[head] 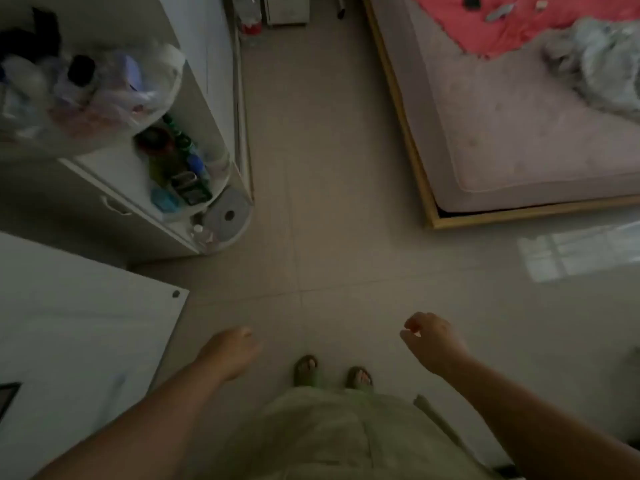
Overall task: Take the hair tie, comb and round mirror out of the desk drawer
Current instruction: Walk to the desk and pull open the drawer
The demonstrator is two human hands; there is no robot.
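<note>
I stand on a tiled floor and look down at my feet. My left hand [228,351] hangs over the floor beside the white desk top [79,323], fingers curled loosely, nothing in it. My right hand [431,339] is out in front to the right, fingers bent and slightly apart, also holding nothing. A shut white drawer front with a handle [116,206] shows at the left, under the shelf unit. Hair tie, comb and round mirror are not visible.
A white shelf unit [194,188] with bottles, a tape roll and a plastic bag of items stands at the left. A bed [519,133] with a wooden frame, pink cover and grey cloth fills the upper right. Bare tiled floor [329,220] lies between them.
</note>
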